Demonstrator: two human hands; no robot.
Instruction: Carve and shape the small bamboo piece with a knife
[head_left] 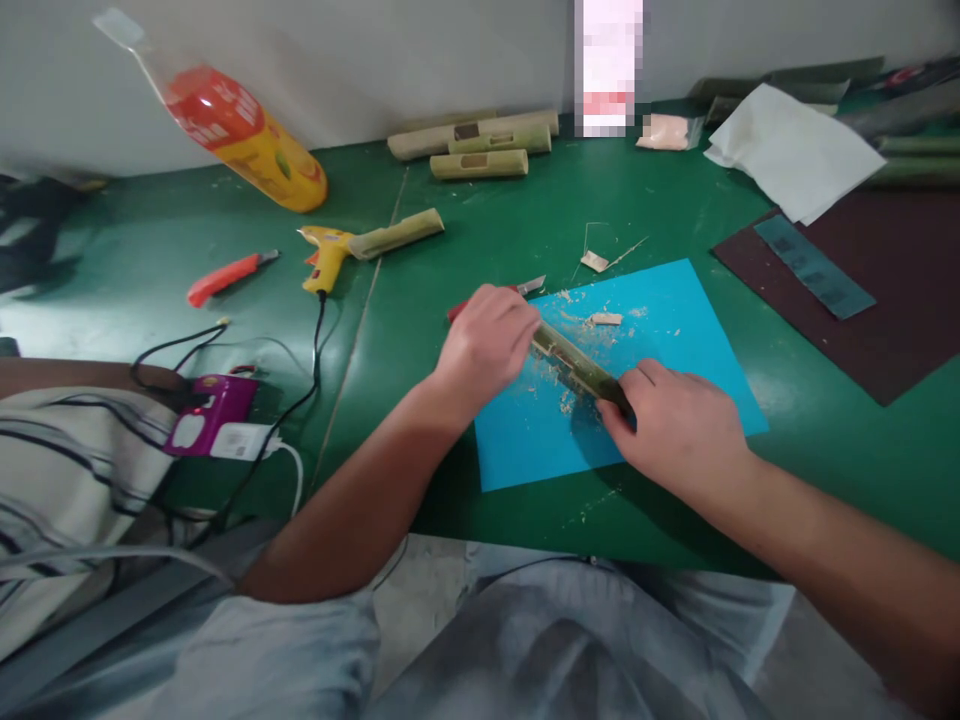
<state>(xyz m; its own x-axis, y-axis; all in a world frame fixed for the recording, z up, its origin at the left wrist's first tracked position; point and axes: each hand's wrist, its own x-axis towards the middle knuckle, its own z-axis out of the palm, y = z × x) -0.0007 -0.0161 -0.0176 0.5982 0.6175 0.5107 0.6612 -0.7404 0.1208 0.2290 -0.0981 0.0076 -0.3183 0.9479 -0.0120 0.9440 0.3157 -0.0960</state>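
Note:
Above a blue sheet (525, 455), a greenish bamboo tube (574, 362) slants between my two hands, with an opening cut in its upper side. My left hand (491, 340) is closed on its far left end, and my right hand (671, 415) wraps around the near right end. Pale shavings (566, 400) and a small bamboo chip (606, 319) lie on the sheet around the tube. A red-handled utility knife (531, 286) shows just behind my left hand, blade pointing right; my fingers hide part of its handle.
To the left are a yellow glue gun (328, 258) with a bamboo piece (397, 234) at its nozzle, an orange cutter (232, 278), a drink bottle (247, 130) and a purple power strip (214, 415) with cables. Cut bamboo tubes (480, 163) lie behind; a dark board (892, 340) is right.

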